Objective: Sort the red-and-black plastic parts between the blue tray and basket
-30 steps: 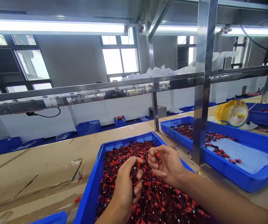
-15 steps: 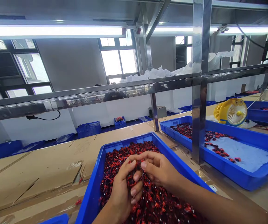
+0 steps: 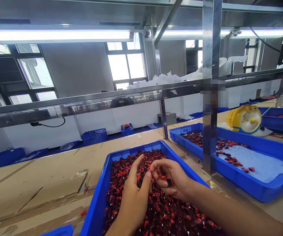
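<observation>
A blue plastic tray (image 3: 99, 193) in front of me is heaped with small red and black parts (image 3: 166, 213). Both my hands hover over the heap. My left hand (image 3: 133, 196) pinches a small red part between thumb and forefinger, with the other fingers curled. My right hand (image 3: 173, 178) is cupped beside it, fingers closed on a few red and black parts, its fingertips almost touching the left thumb.
A second blue tray (image 3: 261, 193) with fewer parts lies to the right behind a steel post (image 3: 209, 131). A yellow fan (image 3: 244, 119) stands beyond it. Cardboard (image 3: 33, 186) covers the bench on the left. A steel rail (image 3: 107, 98) crosses overhead. Blue crates (image 3: 93, 135) stand by the far wall.
My hands came together over the heap half a second ago. Now the left forefinger has stretched out and the right hand has dropped slightly with parts in it.
</observation>
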`<state>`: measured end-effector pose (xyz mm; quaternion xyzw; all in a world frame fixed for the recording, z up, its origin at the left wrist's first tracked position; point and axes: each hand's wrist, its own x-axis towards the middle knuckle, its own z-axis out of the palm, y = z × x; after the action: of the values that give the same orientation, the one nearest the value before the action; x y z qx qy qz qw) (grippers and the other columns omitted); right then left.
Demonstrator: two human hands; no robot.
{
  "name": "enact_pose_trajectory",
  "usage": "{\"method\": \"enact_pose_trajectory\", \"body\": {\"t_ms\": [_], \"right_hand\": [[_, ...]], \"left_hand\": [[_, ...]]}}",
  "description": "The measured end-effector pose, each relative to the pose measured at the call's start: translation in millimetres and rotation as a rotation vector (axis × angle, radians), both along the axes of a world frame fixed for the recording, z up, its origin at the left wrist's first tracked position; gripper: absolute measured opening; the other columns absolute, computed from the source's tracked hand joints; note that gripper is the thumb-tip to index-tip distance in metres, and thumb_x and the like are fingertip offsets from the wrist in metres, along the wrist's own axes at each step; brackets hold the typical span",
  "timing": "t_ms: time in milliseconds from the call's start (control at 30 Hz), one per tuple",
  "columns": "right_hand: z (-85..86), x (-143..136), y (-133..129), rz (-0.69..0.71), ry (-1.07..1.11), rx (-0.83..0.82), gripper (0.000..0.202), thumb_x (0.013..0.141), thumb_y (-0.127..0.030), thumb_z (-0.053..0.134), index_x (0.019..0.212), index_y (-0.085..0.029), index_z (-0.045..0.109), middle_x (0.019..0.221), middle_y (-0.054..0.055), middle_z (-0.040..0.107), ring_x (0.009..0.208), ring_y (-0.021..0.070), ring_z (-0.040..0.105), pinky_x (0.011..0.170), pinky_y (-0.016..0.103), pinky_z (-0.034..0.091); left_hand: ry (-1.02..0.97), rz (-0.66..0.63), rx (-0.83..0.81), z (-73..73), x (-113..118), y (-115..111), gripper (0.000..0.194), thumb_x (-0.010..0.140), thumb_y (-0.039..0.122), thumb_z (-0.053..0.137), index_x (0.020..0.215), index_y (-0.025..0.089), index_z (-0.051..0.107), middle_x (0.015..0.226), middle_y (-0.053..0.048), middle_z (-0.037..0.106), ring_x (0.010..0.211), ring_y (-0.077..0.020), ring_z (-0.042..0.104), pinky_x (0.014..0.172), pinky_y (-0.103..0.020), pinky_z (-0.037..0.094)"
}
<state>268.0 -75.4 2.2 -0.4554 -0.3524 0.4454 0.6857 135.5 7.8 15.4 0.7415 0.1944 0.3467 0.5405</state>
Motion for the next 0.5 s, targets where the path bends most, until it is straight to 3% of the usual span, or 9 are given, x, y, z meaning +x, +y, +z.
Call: {"method": "enact_pose_trajectory", "body": {"t_ms": [67, 100, 167, 267, 333, 400, 500], "right_hand": [[3.7, -7.6, -1.7, -0.048, -0.072, 0.014, 0.026, 0.083, -0.041, 0.054, 0.089, -0.017, 0.064, 0.067, -0.004, 0.049, 0.041, 0.0062, 0.032, 0.034, 0.019, 0.014], [6.3, -12.6, -3.0, -0.098, -0.161, 0.027, 0.024, 0.082, -0.039, 0.059, 0.089, -0.018, 0.066, 0.064, -0.004, 0.048, 0.043, 0.0068, 0.034, 0.037, 0.02, 0.018], [11.1, -22.5, -6.0, -0.231, -0.445, 0.042, 0.018, 0.079, -0.034, 0.066, 0.088, -0.019, 0.07, 0.059, -0.004, 0.049, 0.05, 0.0092, 0.04, 0.046, 0.022, 0.027], [11.7, -31.1, -8.0, -0.38, -0.782, 0.024, 0.014, 0.083, -0.031, 0.062, 0.084, -0.021, 0.072, 0.062, -0.002, 0.056, 0.061, 0.0135, 0.047, 0.059, 0.026, 0.033], [5.5, -29.8, -4.1, -0.368, -0.659, -0.005, 0.02, 0.085, -0.036, 0.058, 0.079, -0.02, 0.069, 0.066, -0.001, 0.058, 0.062, 0.0141, 0.047, 0.059, 0.027, 0.033], [-3.8, -23.3, 5.1, -0.307, -0.392, -0.033, 0.028, 0.082, -0.046, 0.059, 0.073, -0.02, 0.062, 0.064, -0.002, 0.055, 0.059, 0.0131, 0.045, 0.056, 0.025, 0.032], [-15.4, -8.0, 24.3, -0.214, -0.252, -0.077, 0.041, 0.078, -0.059, 0.049, 0.064, -0.021, 0.052, 0.048, -0.004, 0.042, 0.043, 0.0118, 0.037, 0.047, 0.025, 0.027]], "left_hand": [[0.037, 0.047, 0.114, -3.3, -0.3, -1.3, 0.053, 0.087, 0.038, 0.057, 0.139, 0.032, 0.043, 0.147, 0.0, 0.041, 0.136, -0.0222, 0.034, 0.111, -0.035, 0.024], [0.058, 0.041, 0.124, -5.2, -0.4, -1.7, 0.055, 0.088, 0.038, 0.055, 0.141, 0.033, 0.039, 0.149, 0.0, 0.039, 0.136, -0.0221, 0.034, 0.112, -0.036, 0.023], [0.083, 0.012, 0.119, -9.2, -0.7, -2.0, 0.059, 0.089, 0.039, 0.054, 0.144, 0.031, 0.035, 0.146, -0.004, 0.043, 0.13, -0.0236, 0.043, 0.108, -0.037, 0.03], [0.07, 0.016, 0.11, -17.0, 0.3, -0.1, 0.059, 0.086, 0.04, 0.056, 0.141, 0.026, 0.041, 0.132, -0.01, 0.057, 0.116, -0.0271, 0.056, 0.097, -0.036, 0.04], [0.072, 0.02, 0.114, -24.2, 2.9, 4.3, 0.056, 0.084, 0.042, 0.056, 0.136, 0.024, 0.047, 0.117, -0.011, 0.066, 0.105, -0.0277, 0.061, 0.089, -0.034, 0.043], [0.13, -0.034, 0.165, -34.0, 7.8, 12.3, 0.053, 0.083, 0.04, 0.055, 0.133, 0.023, 0.05, 0.094, -0.008, 0.071, 0.087, -0.026, 0.065, 0.077, -0.032, 0.045], [0.299, -0.095, 0.206, -52.0, 20.4, 29.0, 0.053, 0.078, 0.036, 0.056, 0.13, 0.024, 0.052, 0.062, 0.0, 0.066, 0.059, -0.0236, 0.062, 0.059, -0.03, 0.038]]}}
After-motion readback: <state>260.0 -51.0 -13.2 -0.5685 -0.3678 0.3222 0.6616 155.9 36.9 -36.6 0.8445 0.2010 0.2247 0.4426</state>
